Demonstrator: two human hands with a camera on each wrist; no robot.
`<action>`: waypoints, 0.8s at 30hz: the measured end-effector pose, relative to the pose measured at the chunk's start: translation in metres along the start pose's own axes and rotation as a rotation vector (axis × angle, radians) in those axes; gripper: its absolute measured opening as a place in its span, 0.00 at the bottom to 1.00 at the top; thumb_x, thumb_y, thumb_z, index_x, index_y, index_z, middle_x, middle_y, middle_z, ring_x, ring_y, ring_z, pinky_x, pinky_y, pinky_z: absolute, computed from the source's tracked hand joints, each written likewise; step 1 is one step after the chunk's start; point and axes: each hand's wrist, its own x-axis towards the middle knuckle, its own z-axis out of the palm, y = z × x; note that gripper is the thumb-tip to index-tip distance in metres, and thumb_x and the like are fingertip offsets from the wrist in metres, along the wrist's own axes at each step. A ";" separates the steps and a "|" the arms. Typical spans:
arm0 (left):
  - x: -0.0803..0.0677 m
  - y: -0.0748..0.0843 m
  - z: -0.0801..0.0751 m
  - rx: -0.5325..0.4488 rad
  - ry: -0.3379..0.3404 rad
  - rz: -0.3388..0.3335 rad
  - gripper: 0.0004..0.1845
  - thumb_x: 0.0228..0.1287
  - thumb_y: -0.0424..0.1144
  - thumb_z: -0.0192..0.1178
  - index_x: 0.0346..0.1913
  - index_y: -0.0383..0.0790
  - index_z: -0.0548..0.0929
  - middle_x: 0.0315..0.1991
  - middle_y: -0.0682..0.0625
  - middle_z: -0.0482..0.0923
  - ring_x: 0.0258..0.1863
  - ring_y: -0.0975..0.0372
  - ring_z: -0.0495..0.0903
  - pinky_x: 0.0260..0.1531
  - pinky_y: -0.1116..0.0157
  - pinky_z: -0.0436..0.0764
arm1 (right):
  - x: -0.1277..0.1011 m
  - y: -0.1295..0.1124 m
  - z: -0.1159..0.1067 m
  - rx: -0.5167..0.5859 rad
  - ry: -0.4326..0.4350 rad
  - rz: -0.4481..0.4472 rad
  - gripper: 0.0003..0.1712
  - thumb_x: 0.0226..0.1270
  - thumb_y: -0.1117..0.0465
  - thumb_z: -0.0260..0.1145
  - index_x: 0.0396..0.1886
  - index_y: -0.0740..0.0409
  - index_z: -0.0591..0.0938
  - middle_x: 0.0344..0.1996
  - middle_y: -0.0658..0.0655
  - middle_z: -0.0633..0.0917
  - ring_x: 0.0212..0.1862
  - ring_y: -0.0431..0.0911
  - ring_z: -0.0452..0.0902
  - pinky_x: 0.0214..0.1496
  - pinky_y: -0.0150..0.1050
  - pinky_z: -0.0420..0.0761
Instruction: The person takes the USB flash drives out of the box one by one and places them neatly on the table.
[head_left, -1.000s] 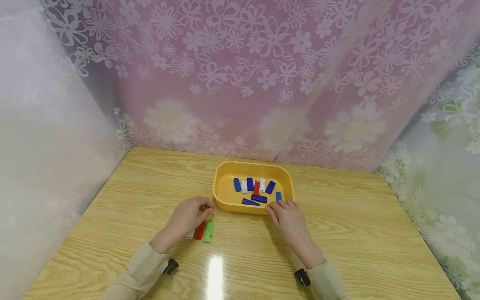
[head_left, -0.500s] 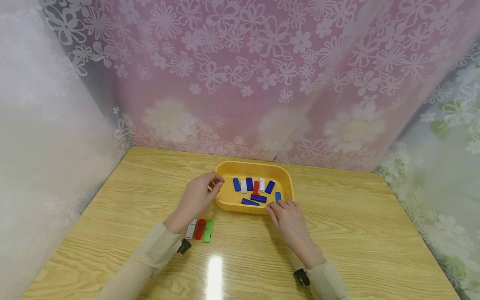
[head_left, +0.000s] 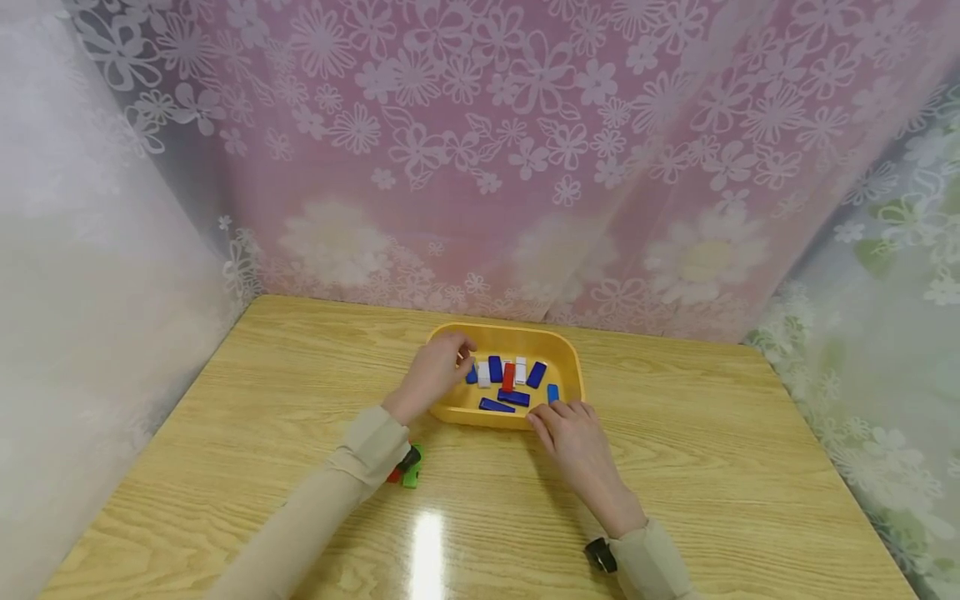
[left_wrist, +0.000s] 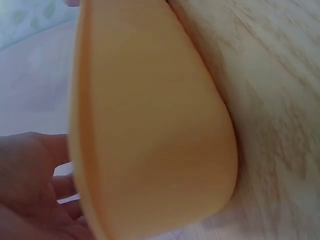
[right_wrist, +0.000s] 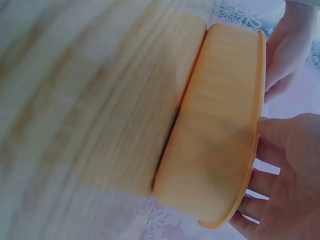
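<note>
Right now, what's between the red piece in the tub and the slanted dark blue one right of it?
A white piece: the head view shows it between the red piece and the slanted blue piece.

The left sleeve [head_left: 307, 508] and its black wrist device [head_left: 410, 457] hide most of the red piece [head_left: 393, 477] and part of the green piece [head_left: 411, 479] toward the near edge of the tabletop [head_left: 712, 433]. The head view cuts off that edge and both forearms. At the left end of the tray [head_left: 517, 328], the left hand [head_left: 435, 371] covers part of a blue piece [head_left: 471, 376]; by the near right corner, a light blue piece [head_left: 552, 391] ends behind the right hand [head_left: 579, 442]. In both wrist views, the tray wall conceals the contents, some fingertips vanish behind its rim, and the wood grain is blurred.
</note>
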 end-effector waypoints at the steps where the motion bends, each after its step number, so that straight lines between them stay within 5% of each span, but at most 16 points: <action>1: 0.002 0.000 0.004 0.017 -0.018 -0.003 0.10 0.71 0.34 0.63 0.51 0.34 0.83 0.43 0.43 0.83 0.40 0.55 0.83 0.40 0.59 0.83 | 0.000 0.000 0.000 0.000 -0.001 -0.001 0.08 0.73 0.57 0.66 0.36 0.55 0.87 0.31 0.53 0.86 0.37 0.53 0.77 0.54 0.54 0.77; 13: 0.016 -0.007 0.028 0.185 -0.138 -0.079 0.18 0.72 0.37 0.63 0.59 0.30 0.79 0.52 0.37 0.78 0.51 0.48 0.79 0.55 0.54 0.79 | -0.001 0.000 0.001 -0.004 -0.003 0.001 0.07 0.73 0.57 0.66 0.36 0.54 0.86 0.31 0.52 0.86 0.36 0.52 0.77 0.53 0.54 0.77; 24: 0.017 -0.007 0.031 0.228 -0.183 -0.070 0.19 0.70 0.40 0.66 0.54 0.28 0.79 0.48 0.36 0.77 0.50 0.47 0.78 0.54 0.53 0.79 | -0.001 0.001 0.002 -0.003 0.000 0.004 0.07 0.72 0.57 0.67 0.36 0.55 0.86 0.31 0.52 0.85 0.36 0.53 0.77 0.53 0.54 0.77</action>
